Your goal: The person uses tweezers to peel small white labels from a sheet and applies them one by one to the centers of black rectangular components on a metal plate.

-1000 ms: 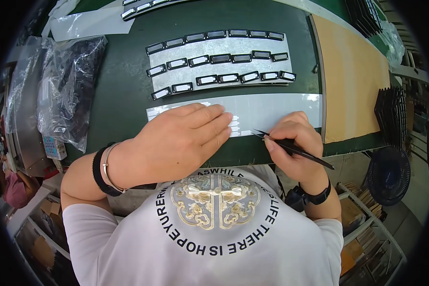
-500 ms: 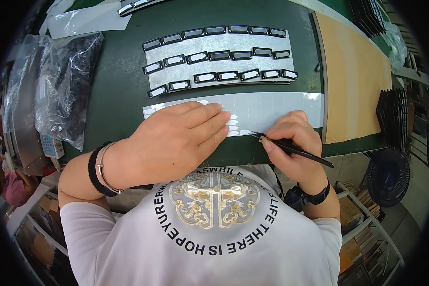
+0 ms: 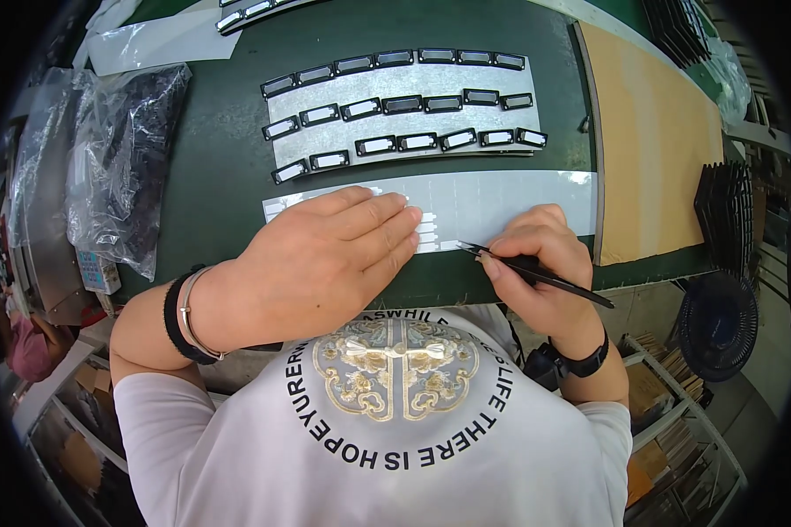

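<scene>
Flat on a pale backing sheet (image 3: 510, 195) lies my left hand (image 3: 334, 250), fingers stretched out and holding nothing. Several small white stickers (image 3: 427, 230) show just past its fingertips. My right hand (image 3: 545, 259) grips black tweezers (image 3: 554, 278) like a pen. Their tips touch or nearly touch the end of a single white sticker (image 3: 449, 246) at the sheet's near edge. Beyond the sheet, several small black rectangular frames (image 3: 402, 104) stand in three rows on a grey plate (image 3: 325, 136). Many of them have white pieces inside. The part of the sheet under my left palm is hidden.
Clear plastic bags (image 3: 119, 167) with dark contents lie at the left of the green table (image 3: 211, 158). On the right is a brown cardboard sheet (image 3: 646, 145), with stacked black parts (image 3: 725, 215) beside it. A dark fan (image 3: 719, 325) stands below the table's right edge.
Almost nothing differs. The view has shifted very slightly, and both hands keep their places on and over the sheet, the tweezers still at the same sticker.
</scene>
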The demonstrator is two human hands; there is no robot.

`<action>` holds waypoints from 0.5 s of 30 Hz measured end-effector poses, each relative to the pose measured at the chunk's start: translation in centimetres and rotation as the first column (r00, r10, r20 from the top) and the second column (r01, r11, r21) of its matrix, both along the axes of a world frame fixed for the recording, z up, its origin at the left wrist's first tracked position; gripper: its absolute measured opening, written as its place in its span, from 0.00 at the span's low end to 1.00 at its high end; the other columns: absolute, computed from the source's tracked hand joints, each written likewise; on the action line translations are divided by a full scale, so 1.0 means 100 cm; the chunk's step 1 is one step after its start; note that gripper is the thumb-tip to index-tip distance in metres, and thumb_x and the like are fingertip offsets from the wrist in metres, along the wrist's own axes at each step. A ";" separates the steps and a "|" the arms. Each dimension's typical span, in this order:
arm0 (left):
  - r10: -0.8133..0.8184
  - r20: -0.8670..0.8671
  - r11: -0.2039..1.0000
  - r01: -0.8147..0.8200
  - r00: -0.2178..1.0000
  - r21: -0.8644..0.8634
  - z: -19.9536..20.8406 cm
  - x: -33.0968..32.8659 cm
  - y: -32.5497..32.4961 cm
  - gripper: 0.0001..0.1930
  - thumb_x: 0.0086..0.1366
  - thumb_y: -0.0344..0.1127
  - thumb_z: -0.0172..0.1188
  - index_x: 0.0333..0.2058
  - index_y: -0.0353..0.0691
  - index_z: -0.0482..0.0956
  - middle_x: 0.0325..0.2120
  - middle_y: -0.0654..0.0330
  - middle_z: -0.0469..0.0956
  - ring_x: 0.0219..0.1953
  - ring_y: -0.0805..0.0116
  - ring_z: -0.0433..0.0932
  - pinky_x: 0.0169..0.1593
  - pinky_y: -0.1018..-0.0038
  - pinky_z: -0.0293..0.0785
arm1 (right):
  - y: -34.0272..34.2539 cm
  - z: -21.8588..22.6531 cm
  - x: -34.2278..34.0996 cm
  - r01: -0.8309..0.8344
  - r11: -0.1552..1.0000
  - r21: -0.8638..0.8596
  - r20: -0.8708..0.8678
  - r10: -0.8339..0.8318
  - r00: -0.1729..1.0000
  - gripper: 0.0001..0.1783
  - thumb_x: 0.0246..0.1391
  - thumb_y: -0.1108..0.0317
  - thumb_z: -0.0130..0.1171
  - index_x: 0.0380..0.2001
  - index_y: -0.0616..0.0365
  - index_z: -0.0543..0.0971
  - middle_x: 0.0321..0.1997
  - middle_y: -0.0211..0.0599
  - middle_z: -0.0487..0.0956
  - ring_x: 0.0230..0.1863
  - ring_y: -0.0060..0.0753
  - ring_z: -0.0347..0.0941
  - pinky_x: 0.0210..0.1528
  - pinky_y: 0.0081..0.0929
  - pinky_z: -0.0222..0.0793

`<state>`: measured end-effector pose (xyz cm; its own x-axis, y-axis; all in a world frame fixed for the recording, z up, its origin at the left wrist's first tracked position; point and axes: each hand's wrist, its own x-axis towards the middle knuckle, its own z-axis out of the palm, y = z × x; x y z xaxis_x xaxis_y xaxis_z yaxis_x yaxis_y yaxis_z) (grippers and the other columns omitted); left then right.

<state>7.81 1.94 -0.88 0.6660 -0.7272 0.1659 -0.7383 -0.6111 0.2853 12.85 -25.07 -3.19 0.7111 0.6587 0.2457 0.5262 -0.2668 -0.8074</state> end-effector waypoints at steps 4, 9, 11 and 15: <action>0.002 -0.002 1.000 -0.002 1.000 -0.001 0.001 0.000 0.000 0.17 0.55 0.31 0.56 0.44 0.33 0.81 0.50 0.52 0.79 0.53 0.57 0.78 0.57 0.64 0.75 | 0.002 0.001 -0.001 0.026 1.000 -0.006 -0.022 -0.026 0.999 0.10 0.40 0.78 0.68 0.27 0.56 0.79 0.27 0.30 0.80 0.31 0.32 0.74 0.41 0.30 0.64; -0.003 0.003 1.000 0.003 1.000 0.019 0.003 0.000 0.000 0.17 0.56 0.31 0.56 0.44 0.33 0.81 0.50 0.52 0.79 0.53 0.57 0.78 0.57 0.63 0.74 | 0.002 0.003 0.001 0.014 1.000 -0.006 -0.050 -0.014 0.999 0.10 0.38 0.78 0.68 0.26 0.55 0.80 0.26 0.28 0.80 0.31 0.32 0.74 0.41 0.30 0.64; -0.004 0.006 1.000 0.004 1.000 0.019 0.002 0.000 0.000 0.17 0.55 0.31 0.56 0.44 0.33 0.81 0.50 0.52 0.79 0.53 0.57 0.78 0.57 0.63 0.74 | 0.000 0.002 0.000 0.013 1.000 0.005 -0.048 -0.012 0.999 0.10 0.40 0.79 0.68 0.27 0.56 0.79 0.27 0.30 0.80 0.31 0.32 0.74 0.41 0.30 0.64; -0.003 0.009 1.000 0.003 1.000 0.017 0.001 0.001 0.000 0.18 0.55 0.31 0.56 0.45 0.33 0.81 0.50 0.52 0.79 0.53 0.57 0.78 0.57 0.63 0.74 | 0.000 0.001 -0.001 0.034 0.999 0.024 -0.051 -0.033 0.998 0.10 0.42 0.79 0.67 0.28 0.57 0.78 0.28 0.32 0.80 0.31 0.33 0.73 0.41 0.29 0.63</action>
